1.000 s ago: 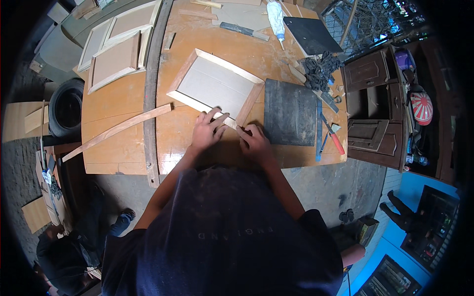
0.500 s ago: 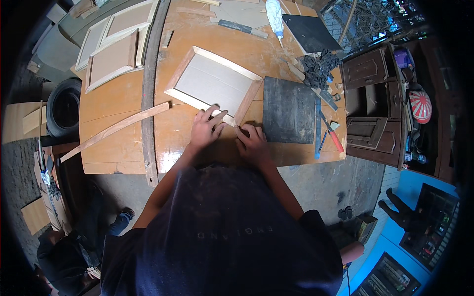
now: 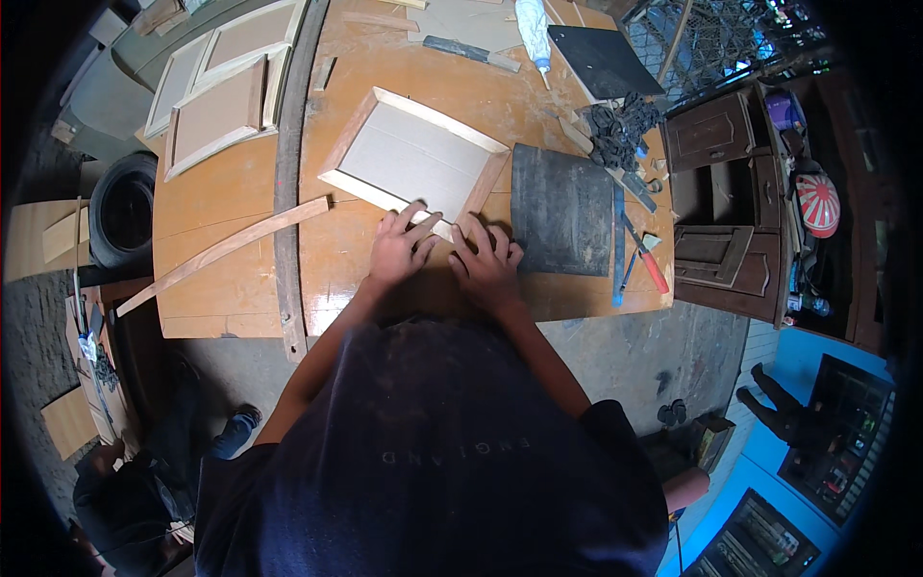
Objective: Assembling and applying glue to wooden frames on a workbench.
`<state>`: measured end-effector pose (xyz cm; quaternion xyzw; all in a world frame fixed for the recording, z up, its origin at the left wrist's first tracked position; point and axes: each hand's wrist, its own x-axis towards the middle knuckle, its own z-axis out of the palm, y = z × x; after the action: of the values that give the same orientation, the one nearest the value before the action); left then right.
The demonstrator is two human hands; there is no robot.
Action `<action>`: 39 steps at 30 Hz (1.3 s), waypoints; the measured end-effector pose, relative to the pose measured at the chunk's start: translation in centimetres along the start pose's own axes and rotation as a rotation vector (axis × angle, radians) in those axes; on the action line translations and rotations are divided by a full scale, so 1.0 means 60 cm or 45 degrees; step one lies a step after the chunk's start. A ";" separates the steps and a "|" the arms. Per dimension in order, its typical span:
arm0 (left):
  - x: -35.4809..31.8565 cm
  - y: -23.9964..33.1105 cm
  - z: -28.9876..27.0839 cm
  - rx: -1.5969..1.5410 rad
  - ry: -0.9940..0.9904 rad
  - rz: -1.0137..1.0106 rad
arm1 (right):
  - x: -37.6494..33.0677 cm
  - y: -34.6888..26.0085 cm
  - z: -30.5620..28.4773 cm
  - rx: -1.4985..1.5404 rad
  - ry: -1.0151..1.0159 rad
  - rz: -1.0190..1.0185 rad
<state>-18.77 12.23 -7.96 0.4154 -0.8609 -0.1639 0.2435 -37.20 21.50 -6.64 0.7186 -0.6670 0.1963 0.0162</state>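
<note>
A rectangular wooden frame (image 3: 413, 103) with a pale flat panel (image 3: 413, 159) inside lies tilted on the orange-brown worktable. Its nearest corner points toward me. My left hand (image 3: 396, 250) grips the near rail close to that corner, fingers over the wood and thumb on the near side. At the corner itself, my right hand (image 3: 488, 264) rests with its fingers spread, the fingertips touching the wood. The underside of both hands is hidden. Just right of my right hand lies a dark rectangular sheet (image 3: 562, 212).
A curved wooden strip (image 3: 231, 245) crosses a long bar (image 3: 288, 192) at left. Several framed panels (image 3: 216, 115) are stacked beyond. At right lie a red-handled tool (image 3: 654, 269), a blue strip (image 3: 618, 245) and dark rags (image 3: 620, 135). A white bottle (image 3: 534, 38) lies farther back. Another person (image 3: 130, 500) is at lower left.
My right hand has shifted slightly forward and up onto the frame's corner, its fingers now more spread. My left hand stays on the near rail, and the frame has hardly moved.
</note>
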 end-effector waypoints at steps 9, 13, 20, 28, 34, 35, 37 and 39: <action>0.000 0.003 0.000 -0.009 0.005 -0.017 | 0.039 0.032 -0.001 0.539 -0.182 0.118; -0.002 0.001 0.001 -0.016 0.001 -0.025 | 0.010 0.027 -0.021 0.334 -0.238 0.015; -0.002 -0.001 -0.002 -0.018 0.000 -0.029 | -0.047 0.023 -0.025 0.173 -0.285 -0.026; -0.001 0.002 -0.001 -0.014 -0.008 -0.022 | -0.050 0.019 -0.017 0.014 -0.288 -0.070; -0.003 0.001 0.000 -0.018 -0.017 -0.034 | -0.049 0.018 -0.015 0.012 -0.347 -0.034; -0.003 0.001 0.000 -0.020 -0.019 -0.034 | -0.050 0.019 -0.014 0.012 -0.349 -0.032; -0.002 0.000 -0.001 0.001 -0.011 -0.020 | -0.049 0.019 -0.012 0.023 -0.344 -0.020; -0.003 -0.001 -0.003 0.008 -0.017 -0.022 | -0.049 0.019 -0.010 0.026 -0.350 -0.007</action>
<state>-18.54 12.35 -7.91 0.4226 -0.8593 -0.1662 0.2352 -38.53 24.37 -7.25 0.7406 -0.6589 0.1028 -0.0822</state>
